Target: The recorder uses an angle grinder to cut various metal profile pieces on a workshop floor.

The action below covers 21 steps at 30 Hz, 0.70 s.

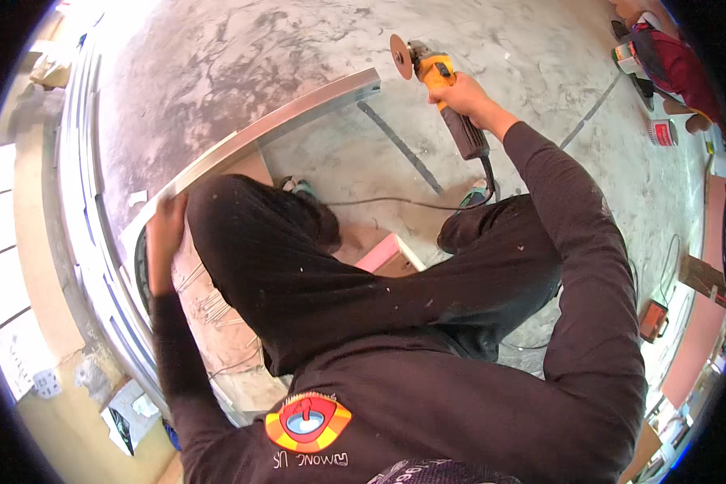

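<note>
Open floor (pixel 298 40) spreads beyond the rail (pixel 298 105), and a gap lies between the rail's far end and the grinder (pixel 440 73) in the right hand (pixel 466 97). The left knee (pixel 226 202) and the frames (pixel 81 161) hem in the left hand (pixel 167 230). Between the feet (pixel 476 195), the cord (pixel 395 202) crosses, with a block (pixel 379 252) nearer. At far right, a tin (pixel 661 132) and another person (pixel 682 73) obstruct.
</note>
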Motion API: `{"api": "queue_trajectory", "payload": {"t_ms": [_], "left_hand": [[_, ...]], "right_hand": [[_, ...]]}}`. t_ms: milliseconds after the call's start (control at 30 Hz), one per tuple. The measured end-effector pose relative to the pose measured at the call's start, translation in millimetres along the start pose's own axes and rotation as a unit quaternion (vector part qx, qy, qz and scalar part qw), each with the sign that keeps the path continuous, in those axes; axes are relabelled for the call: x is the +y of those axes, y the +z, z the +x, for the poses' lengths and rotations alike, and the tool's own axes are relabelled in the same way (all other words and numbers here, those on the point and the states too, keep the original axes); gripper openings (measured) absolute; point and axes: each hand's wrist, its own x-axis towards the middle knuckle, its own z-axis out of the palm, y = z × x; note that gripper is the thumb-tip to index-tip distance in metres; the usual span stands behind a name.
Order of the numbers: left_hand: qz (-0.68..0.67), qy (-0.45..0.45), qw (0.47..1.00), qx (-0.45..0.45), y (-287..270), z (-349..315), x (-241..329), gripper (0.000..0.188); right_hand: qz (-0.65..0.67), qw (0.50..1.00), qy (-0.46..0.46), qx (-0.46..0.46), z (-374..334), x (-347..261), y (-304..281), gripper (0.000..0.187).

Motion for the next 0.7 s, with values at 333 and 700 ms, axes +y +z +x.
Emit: {"api": "queue_trajectory", "payload": {"t_ms": [333, 700], "left_hand": [[0.158, 0.286, 0.926, -0.188, 22, 140, 276, 0.071], [0.272, 0.187, 0.934, -0.135, 283, 216, 120, 0.096]], "right_hand": [[0.223, 0.973, 0.008, 0.049, -34, -27, -17, 0.026], [0.245, 0.965, 0.048, 0.079, -75, -28, -19, 0.043]]}}
